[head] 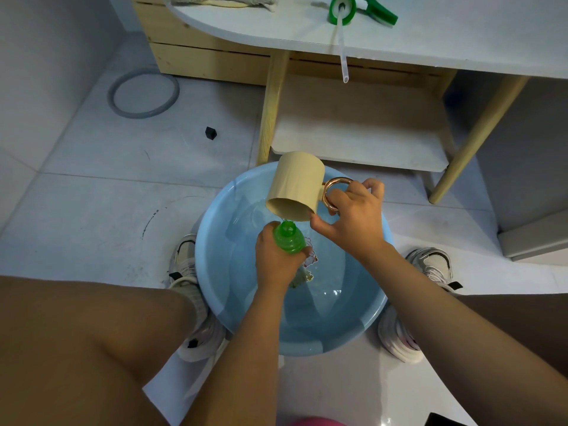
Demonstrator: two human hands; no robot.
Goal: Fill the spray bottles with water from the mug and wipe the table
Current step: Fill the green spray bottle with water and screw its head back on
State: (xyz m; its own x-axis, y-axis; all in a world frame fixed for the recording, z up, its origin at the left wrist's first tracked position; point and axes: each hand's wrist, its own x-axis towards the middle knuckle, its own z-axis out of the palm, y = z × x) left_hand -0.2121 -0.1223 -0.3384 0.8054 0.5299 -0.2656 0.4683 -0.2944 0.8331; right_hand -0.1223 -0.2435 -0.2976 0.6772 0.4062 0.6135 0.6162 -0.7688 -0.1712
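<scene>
- Pouring was the step in hand in the head view: the right hand (353, 215) held the tan mug (296, 186) by its shiny ring handle and tipped it far over, mouth down toward the bottle.
- The left hand (275, 261) was wrapped tight around the green spray bottle (289, 238), just below its open neck, near the middle of the frame.
- The mug's lip sat right above the bottle's mouth, and a thin bit of water seemed to run between them.
- Both things hung over the blue basin (215, 229), which stood on the floor and had water in it, so spills would drop back in.
- I could not tell how full the bottle was, since the hand hid most of it.
- At the top of the frame, the green spray head (342, 9) with its long clear tube lay on the white table (430, 35), well apart from the bottle.
- A grey cloth (221, 0) lay at the table's upper left edge, not yet used for wiping.
- My guess for the next move: keep the mug steady over the small mouth, then tip it back up, and scoop more water if the bottle needs it.
- Later the spray head would need screwing back on.
</scene>
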